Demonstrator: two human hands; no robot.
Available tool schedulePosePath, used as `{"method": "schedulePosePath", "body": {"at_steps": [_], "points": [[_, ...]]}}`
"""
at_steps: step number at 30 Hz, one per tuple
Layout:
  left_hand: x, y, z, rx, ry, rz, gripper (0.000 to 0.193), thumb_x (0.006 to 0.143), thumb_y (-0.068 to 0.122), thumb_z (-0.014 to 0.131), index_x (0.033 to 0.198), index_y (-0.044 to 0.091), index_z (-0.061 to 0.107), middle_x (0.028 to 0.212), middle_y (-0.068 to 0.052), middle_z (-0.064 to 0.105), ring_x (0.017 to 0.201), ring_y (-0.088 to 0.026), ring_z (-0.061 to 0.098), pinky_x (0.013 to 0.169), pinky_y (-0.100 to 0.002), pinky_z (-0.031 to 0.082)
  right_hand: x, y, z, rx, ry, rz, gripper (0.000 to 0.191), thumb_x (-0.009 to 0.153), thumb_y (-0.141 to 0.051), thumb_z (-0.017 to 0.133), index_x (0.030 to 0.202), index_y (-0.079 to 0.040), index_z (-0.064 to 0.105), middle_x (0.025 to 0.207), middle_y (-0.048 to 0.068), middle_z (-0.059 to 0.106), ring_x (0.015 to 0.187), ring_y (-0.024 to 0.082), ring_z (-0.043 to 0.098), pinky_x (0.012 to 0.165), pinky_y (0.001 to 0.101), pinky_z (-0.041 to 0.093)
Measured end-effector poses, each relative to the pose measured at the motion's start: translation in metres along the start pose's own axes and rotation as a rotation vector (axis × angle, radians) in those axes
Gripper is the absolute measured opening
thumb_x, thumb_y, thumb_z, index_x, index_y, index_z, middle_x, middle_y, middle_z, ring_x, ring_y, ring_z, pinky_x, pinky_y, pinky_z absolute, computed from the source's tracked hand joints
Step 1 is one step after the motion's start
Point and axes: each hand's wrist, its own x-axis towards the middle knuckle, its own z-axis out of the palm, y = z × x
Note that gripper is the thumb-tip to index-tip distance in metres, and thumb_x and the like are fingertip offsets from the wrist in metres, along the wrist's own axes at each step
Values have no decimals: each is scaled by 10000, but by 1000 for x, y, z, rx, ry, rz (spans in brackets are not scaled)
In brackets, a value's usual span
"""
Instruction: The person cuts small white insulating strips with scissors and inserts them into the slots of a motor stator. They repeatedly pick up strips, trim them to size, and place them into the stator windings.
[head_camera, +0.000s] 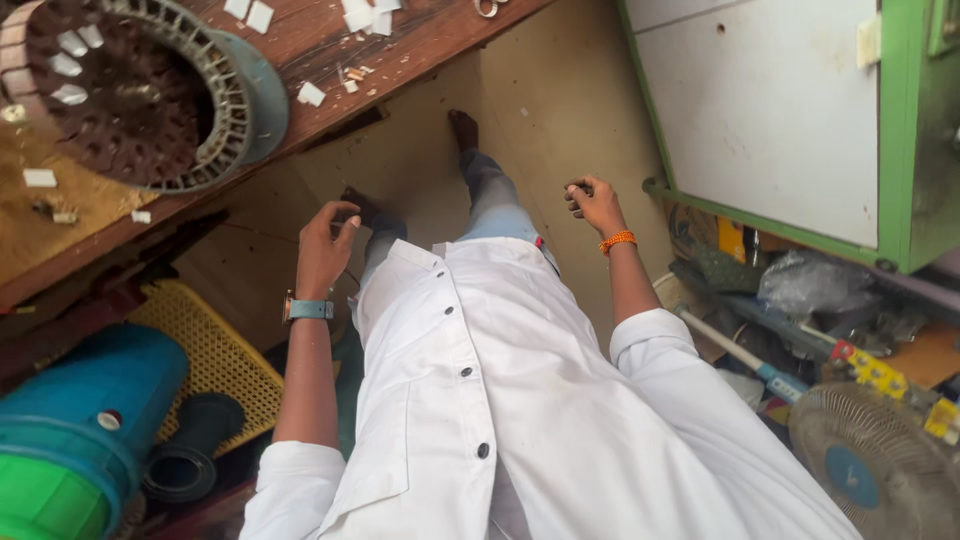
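Repair workshop — motor stator (140, 95), fan (875, 460)

- Hands: two, left hand (325, 240) and right hand (593, 203), both bare and empty.
- Wristwatch (306, 309): one, teal strap.
- Orange bracelet (617, 241): one.
- Motor stator (140, 90): one, on the wooden bench (420, 40).
- Blue drum (85, 420): one.
- Yellow mesh crate (215, 355): one.
- Fan (880, 465): one.
- Green-framed cabinet (800, 110): one.

Whatever is pinched in the right hand (593, 203) cannot be made out; the fan (878, 462) is cropped by the edge.
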Motion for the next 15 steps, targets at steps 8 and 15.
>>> {"method": "schedulePosePath", "body": {"at_steps": [8,15], "points": [[45,95,56,187,-137,479,176,969,78,694,1141,44,672,1071,-108,687,894,-272,692,761,-381,558,-1,105,-87,-57,74,31,176,974,-134,645,1076,-13,720,900,83,758,716,138,716,637,287,586],[95,122,144,516,552,651,114,1073,4,708,1146,92,711,1126,-21,710,1042,-187,597,955,-335,491,93,179,-151,-152,-91,41,174,957,-175,671,1057,-48,737,876,76,766,691,146,731,623,311,585]]}}
